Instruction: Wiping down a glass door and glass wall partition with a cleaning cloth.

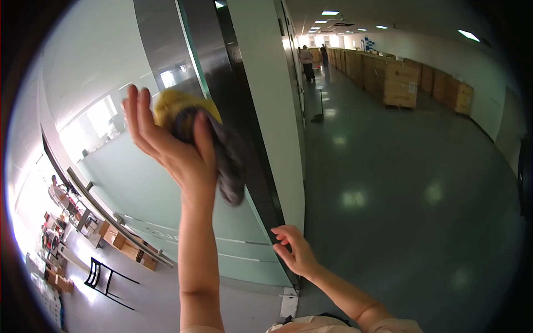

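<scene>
My left hand is raised in front of a glass door with a frosted band. Pinched at its thumb is a bunched cloth, grey with a yellow part, blurred; two fingers stretch away from it. Whether the cloth touches the glass cannot be told. Lower right, my right hand is beside the dark metal door frame, fingers half bent and holding nothing. A long metal door handle runs along the glass at the left.
Large wooden crates line the grey floor on the right. Two people stand far down the aisle, near a long-handled dustpan. Through the doorway at left are a black chair frame, cardboard boxes and a person beside a cart.
</scene>
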`<state>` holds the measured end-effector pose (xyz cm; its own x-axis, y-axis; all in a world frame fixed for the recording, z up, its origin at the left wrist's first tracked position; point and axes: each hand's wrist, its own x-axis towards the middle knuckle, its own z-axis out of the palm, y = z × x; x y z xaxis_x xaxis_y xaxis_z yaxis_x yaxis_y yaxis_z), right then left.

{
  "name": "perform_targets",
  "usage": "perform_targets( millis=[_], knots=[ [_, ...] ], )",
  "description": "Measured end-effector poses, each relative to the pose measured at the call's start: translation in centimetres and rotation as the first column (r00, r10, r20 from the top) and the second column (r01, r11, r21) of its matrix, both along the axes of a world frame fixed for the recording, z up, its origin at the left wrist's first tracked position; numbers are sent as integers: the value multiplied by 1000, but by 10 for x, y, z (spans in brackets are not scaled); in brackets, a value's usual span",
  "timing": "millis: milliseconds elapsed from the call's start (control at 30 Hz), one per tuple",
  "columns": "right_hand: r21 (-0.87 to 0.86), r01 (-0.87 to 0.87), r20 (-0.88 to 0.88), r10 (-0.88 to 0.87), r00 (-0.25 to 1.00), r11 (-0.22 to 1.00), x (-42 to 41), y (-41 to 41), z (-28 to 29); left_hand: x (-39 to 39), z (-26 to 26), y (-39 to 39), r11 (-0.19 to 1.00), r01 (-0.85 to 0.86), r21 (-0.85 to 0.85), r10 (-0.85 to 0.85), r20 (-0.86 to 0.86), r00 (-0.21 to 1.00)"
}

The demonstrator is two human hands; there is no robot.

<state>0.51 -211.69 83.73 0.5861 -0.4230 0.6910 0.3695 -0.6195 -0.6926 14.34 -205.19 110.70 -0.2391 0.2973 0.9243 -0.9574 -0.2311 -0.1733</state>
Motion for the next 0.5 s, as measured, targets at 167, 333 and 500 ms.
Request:
perform_targets(
  millis=[167, 333, 500],
  knots=[
    [-44, -38, -20, 37, 999, 998, 18, 11, -2, 6, -14, -5, 972, -177, -153, 174, -36, 984],
    [134, -84, -106, 99, 989, 987, 21, 9, -7, -5, -84, 6, 994, 94, 58, -78, -231, 970],
    [122, -69, -114, 83, 990, 990, 21, 12, -4, -7, -177, 35, 917, 229, 328, -119, -323, 939]
  ],
)
